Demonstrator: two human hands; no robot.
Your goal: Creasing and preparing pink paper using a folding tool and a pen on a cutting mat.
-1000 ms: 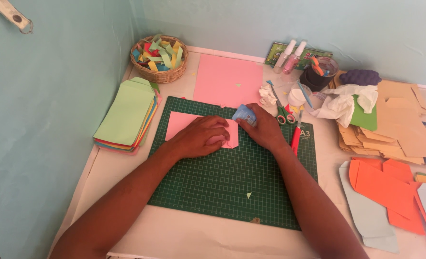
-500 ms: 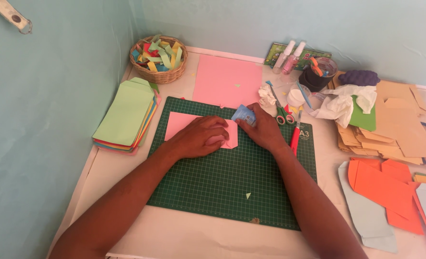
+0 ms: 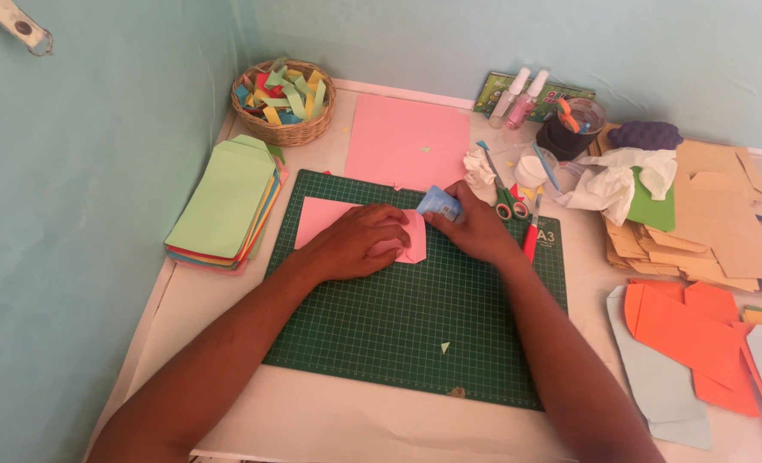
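Note:
A pink paper piece lies on the green cutting mat. My left hand rests flat on it, pressing down its right part. At the paper's right edge, my right hand grips a small light-blue glue bottle, tilted with its tip toward the paper. Both forearms reach in from the bottom of the view.
A pink sheet lies behind the mat. A basket of coloured paper strips stands at back left, a stack of coloured envelopes to the left. Scissors, a red pen, brown and orange papers crowd the right.

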